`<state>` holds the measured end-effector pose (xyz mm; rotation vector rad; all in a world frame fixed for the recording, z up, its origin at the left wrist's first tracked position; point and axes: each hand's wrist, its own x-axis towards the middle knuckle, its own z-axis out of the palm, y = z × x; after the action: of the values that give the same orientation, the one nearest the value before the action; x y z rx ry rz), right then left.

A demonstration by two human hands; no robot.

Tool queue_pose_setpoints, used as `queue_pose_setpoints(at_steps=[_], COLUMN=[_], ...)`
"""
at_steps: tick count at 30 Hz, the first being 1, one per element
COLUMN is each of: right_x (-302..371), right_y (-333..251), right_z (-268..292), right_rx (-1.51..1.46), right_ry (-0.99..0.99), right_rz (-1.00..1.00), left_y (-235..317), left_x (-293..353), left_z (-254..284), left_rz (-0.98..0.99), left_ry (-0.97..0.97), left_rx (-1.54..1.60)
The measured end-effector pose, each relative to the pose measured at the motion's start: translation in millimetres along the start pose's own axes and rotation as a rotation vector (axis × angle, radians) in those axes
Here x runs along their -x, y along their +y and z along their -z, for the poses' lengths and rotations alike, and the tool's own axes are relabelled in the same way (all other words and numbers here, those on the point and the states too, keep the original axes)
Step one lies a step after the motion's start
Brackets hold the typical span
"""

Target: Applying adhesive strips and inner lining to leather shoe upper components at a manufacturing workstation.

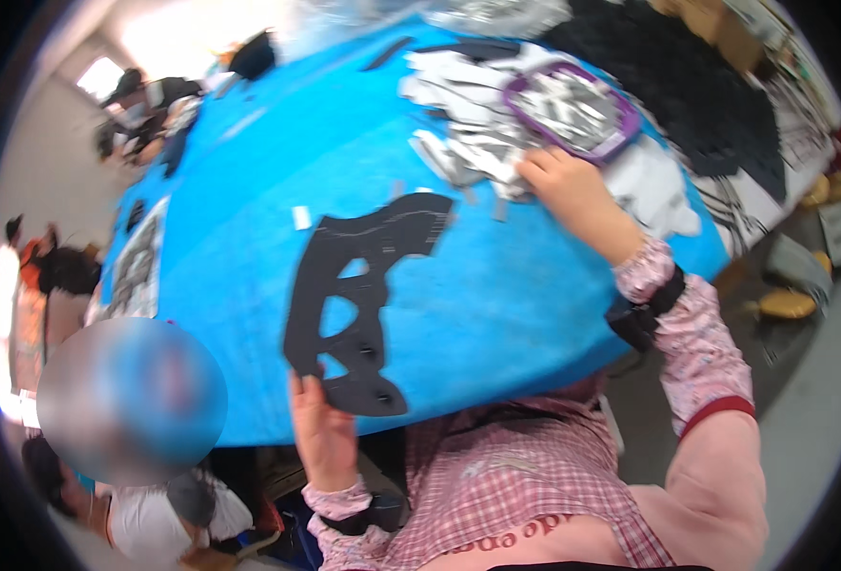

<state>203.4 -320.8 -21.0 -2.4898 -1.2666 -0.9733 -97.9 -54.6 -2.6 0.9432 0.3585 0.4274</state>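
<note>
One blue table (496, 305) — left hand (323, 428) at black cutout (304, 305) — pale wall (51, 181), grey floor (811, 409).

On my feed, a broad heap of flat black pieces (668, 81) covers the far right of the blue-covered table (220, 266), near crumpled, translucent plastic (506, 14). I see a co-worker in a white top (149, 523) at lower left.

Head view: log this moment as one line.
left hand: touching black cut-out piece | right hand: at pale strips beside purple tray | surface: blue table cover
</note>
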Motion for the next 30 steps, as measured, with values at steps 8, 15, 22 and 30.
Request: queue_pose_setpoints(at_steps=[8,15,22,30], right_x=[-5.6,13.4,26.6,42.9], right_y=[3.4,-87.8,-112.5,-128.2], right_z=[47.0,69.0,70.9,59.0], right_rx=[-0.148,-0.774,-0.844,-0.731], right_ry=[0.025,-0.185,-0.419,-0.363], right_rz=[-0.006,0.226,-0.033,0.054], left_y=[8.9,16.2,9.0,1.2], left_x=[6.3,2.9,-0.9,3.9], left_z=[-13.4,1.6,5.4,2.6], left_rz=[-0.017,-0.104,-0.053,-0.040], left_ry=[0.042,0.139,0.097,0.064], left_rx=[0.117,0.227,0.294,0.335])
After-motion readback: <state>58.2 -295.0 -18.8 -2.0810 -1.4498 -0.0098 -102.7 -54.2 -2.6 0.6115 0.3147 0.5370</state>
